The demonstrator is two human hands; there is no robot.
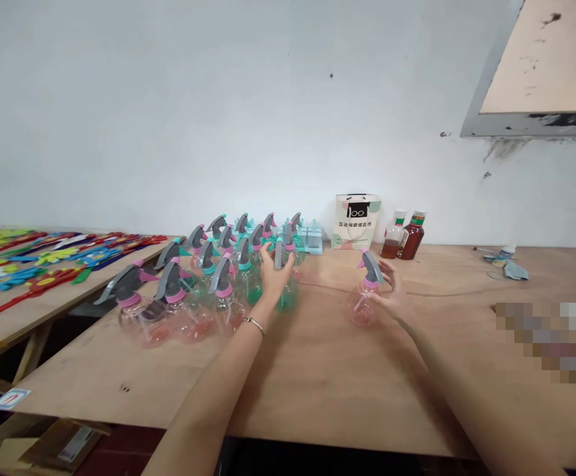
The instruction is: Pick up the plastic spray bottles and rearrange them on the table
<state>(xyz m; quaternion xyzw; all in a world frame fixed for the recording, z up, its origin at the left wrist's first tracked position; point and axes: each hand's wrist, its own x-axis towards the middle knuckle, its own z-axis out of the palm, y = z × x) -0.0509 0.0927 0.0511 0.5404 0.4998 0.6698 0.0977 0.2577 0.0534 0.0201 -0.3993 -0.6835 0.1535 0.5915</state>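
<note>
My left hand [274,276] is closed round the upper part of a green spray bottle [288,297], its fingers at the grey trigger head. Apart from the group, to the right, stands a pink spray bottle [361,309]. My right hand [391,291] grips it from its right side, near the neck and the grey-and-pink head. Left of my left hand several more pink and green spray bottles stand upright in rows, among them a front pink bottle [229,314] and a corner pink bottle [141,325]. My left forearm and hand cover part of the group.
Behind the bottles is a light blue rack [313,239]. Along the wall stand a paper bag [357,228] and two glass bottles [413,238]. A small white bottle with a cloth [516,270] lies farther right. Colourful flat flower shapes [54,281] cover the left table.
</note>
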